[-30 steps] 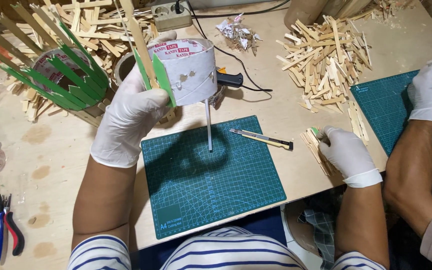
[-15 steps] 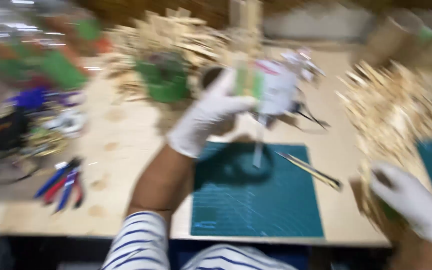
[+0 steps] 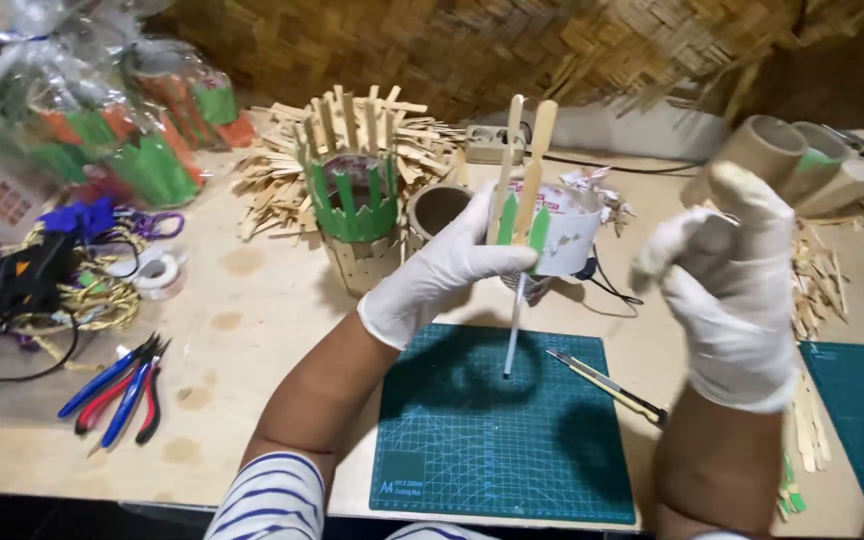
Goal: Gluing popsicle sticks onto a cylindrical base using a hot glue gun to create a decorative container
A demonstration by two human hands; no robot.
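White paper-wrapped can (image 3: 564, 232) with upright green and plain wooden sticks (image 3: 530, 195), aloft above green cutting mat (image 3: 502, 440).

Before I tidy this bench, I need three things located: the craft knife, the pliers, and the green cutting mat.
craft knife (image 3: 607, 385), head view, middle of its handle.
pliers (image 3: 117, 390), head view, blue and red handles.
green cutting mat (image 3: 472, 450), head view, bare gridded surface.

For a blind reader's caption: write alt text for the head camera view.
A gloved left hand holds a white paper-wrapped cylinder with wooden sticks above a green cutting mat, while the gloved right hand is raised empty beside it. A craft knife, pliers and a green stick basket lie around.
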